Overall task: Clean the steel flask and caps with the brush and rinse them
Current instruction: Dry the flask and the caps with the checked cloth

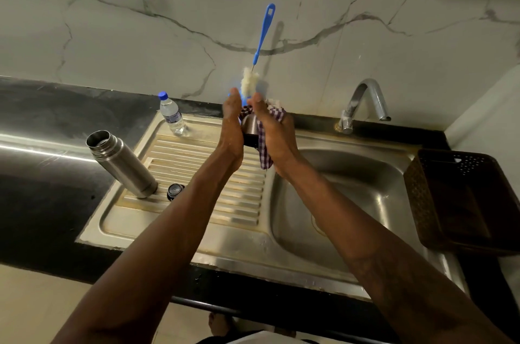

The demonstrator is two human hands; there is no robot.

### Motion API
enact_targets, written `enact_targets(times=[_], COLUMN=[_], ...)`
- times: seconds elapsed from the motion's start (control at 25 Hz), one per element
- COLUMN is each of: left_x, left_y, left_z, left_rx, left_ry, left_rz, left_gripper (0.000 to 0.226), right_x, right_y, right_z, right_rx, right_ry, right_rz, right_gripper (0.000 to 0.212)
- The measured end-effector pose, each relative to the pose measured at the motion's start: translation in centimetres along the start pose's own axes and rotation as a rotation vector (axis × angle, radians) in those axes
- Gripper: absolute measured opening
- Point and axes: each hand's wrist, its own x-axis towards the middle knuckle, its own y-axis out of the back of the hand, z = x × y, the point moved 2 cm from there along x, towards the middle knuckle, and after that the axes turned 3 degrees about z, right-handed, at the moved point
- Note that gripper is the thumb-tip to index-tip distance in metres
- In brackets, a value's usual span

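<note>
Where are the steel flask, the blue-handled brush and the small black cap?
tall open steel flask (123,166), head view, mid-body.
blue-handled bottle brush (264,31), head view, blue handle.
small round black cap (175,191), head view, top face.
</note>
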Motion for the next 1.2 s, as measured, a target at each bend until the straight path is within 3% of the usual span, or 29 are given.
enact_targets(times=[0.12,0.16,0.24,0.36,0.48,0.6,0.64,0.72,0.8,0.88,0.96,1.0,1.08,1.12,1.2], left_x=[-0.5,-1.0,-2.3,-3.7,-2.9,-2.2,-2.3,-2.2,-1.8,-1.3,-1.4,-1.6,-2.2,-2.6,-2.3], left_y=[0.3,0.2,-0.7,-2.3,-2.2,-0.7,-0.4,0.0,0.2,0.4,1.0,1.2,0.6,0.1,-0.5], left_z=[-1.2,-1.7,-2.0,-2.5,-3.3,-1.9,-1.4,-1.0,-0.9,-0.6,0.1,0.3,0.3,0.2,-0.3], left_rx=[0.147,0.100,-0.077,-0.131,0.013,0.772,0.885,0.801,0.772,0.840,0.832,0.785,0.639,0.601,0.661], left_ry=[0.196,0.313,0.504,0.542,0.351,-0.208,-0.368,-0.515,-0.646,-0.782,-0.917,-0.949,-0.822,-0.723,-0.578], left_rz=[0.428,0.429,0.257,0.139,0.219,0.175,0.168,0.180,0.208,0.188,0.147,0.132,0.131,0.162,0.236], left_gripper=[0.084,0.085,0.078,0.072,0.066,0.042,0.041,0.045,0.036,0.031,0.033,0.033,0.036,0.037,0.041], right_x=[-0.9,-1.2,-1.5,-1.1,-0.9,-1.0,-0.9,-0.7,-0.8,-0.2,0.9,0.9,1.0,0.4,-1.2], right_y=[-0.1,-0.2,-0.2,0.7,0.5,0.6,0.7,0.9,0.8,0.8,1.1,1.2,1.2,0.9,0.2], right_z=[-0.6,-0.4,0.1,-0.4,-1.1,-0.6,-0.7,-1.2,-1.9,-1.9,-1.2,-0.9,-0.6,-1.0,-1.8], right_rx=[-0.310,-0.399,-0.501,-0.516,-0.543,-0.555,-0.547,-0.613,-0.711,-0.714,-0.439,-0.243,-0.122,-0.217,-0.396], right_ry=[0.316,0.385,0.482,0.540,0.611,0.639,0.599,0.609,0.676,0.470,-0.068,-0.287,-0.372,-0.290,0.088], right_rz=[0.162,0.197,0.250,0.395,0.283,0.025,-0.053,-0.040,0.113,0.168,0.084,0.061,0.112,0.153,0.251], right_gripper=[0.032,0.035,0.041,0.050,0.043,0.051,0.050,0.040,0.037,0.041,0.043,0.046,0.053,0.051,0.040])
